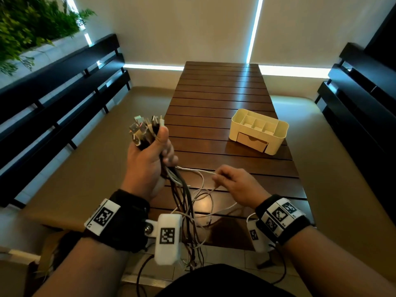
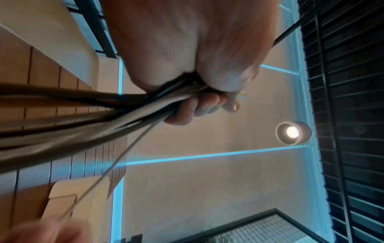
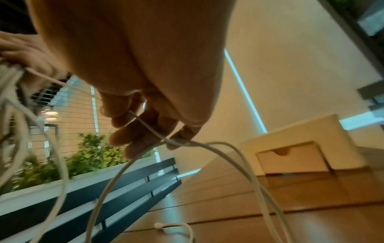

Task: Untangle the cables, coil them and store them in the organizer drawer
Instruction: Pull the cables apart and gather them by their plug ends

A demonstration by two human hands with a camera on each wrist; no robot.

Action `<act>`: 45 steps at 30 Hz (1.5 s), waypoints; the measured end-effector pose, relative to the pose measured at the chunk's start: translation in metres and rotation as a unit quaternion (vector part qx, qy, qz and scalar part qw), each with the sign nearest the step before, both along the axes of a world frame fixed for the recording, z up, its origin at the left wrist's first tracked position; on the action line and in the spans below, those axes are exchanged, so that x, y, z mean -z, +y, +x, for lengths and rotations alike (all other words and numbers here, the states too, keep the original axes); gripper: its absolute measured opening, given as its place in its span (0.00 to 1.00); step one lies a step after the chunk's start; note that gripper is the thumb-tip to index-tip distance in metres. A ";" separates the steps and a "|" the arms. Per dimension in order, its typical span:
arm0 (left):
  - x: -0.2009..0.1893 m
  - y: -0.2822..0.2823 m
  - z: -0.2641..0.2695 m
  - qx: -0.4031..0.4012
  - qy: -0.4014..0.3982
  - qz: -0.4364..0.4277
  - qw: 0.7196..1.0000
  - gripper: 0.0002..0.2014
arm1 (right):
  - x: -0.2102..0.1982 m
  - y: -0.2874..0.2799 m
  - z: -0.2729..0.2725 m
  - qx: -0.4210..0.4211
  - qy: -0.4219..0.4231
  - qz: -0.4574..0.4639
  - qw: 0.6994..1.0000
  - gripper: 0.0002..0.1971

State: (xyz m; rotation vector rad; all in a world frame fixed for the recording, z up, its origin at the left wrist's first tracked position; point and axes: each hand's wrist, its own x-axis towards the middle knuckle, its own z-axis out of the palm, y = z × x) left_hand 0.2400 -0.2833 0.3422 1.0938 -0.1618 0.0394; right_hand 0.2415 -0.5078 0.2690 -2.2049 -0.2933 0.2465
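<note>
My left hand (image 1: 150, 155) grips a bundle of cables (image 1: 184, 200), black, brown and white, with the plug ends (image 1: 143, 127) sticking up above my fist. The same fist and bundle (image 2: 116, 115) fill the left wrist view. The strands hang down past the table's near edge. My right hand (image 1: 233, 183) pinches one white cable (image 1: 197, 169) that runs taut from the left fist; the right wrist view shows this cable (image 3: 149, 129) crossing my fingers (image 3: 133, 136). The cream organizer (image 1: 278, 133) stands on the table to the right, its drawer (image 1: 251, 141) closed.
The slatted dark wooden table (image 1: 214, 99) stretches away from me. Black benches (image 1: 53, 99) run along the left, another dark bench (image 1: 360, 99) along the right. Green plants (image 1: 32, 22) sit at the far left. A loose white cable end (image 3: 160, 226) lies on the table.
</note>
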 end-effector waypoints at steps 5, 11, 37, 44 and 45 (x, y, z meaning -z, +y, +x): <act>0.012 0.000 0.000 -0.011 0.026 0.104 0.994 0.10 | -0.010 -0.010 0.009 0.119 -0.097 0.069 0.986 0.05; 0.024 -0.023 -0.008 -0.034 0.035 0.188 0.981 0.07 | -0.041 -0.001 0.010 0.071 -0.161 0.183 0.967 0.05; 0.029 -0.013 0.003 -0.095 0.027 0.297 0.950 0.04 | -0.035 -0.016 0.017 0.041 -0.250 0.030 0.967 0.02; 0.020 -0.037 -0.003 -0.059 -0.072 0.356 0.930 0.08 | -0.042 -0.003 0.012 -0.036 -0.287 -0.034 0.957 0.03; 0.020 -0.041 -0.004 -0.039 -0.062 0.354 0.932 0.06 | -0.045 0.001 0.011 -0.036 -0.295 -0.027 0.955 0.03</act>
